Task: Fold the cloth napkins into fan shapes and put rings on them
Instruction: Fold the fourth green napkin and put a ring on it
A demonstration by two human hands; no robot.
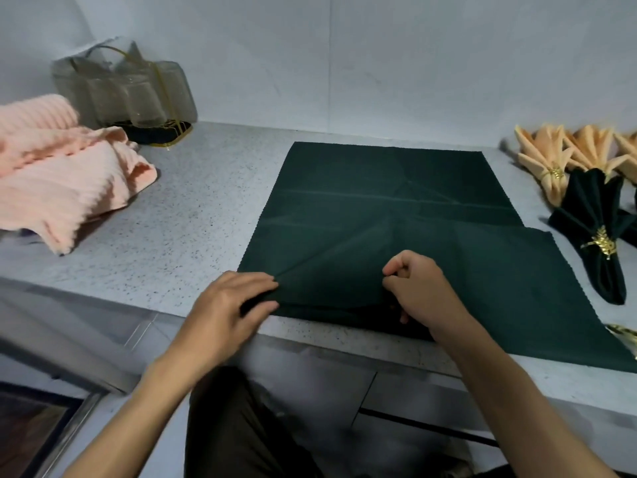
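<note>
At desk [206, 208] front edge: green napkin [379, 201] near hem pinched by left hand [227, 305] and right hand [417, 288]; fingers closed on cloth; pleat axis parallel to that edge.

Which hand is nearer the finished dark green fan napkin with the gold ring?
Right. The right hand pinches the flat green napkin near its front edge, left of the finished green fan napkin. The left hand grips the flat napkin's front left corner, farther away.
</note>
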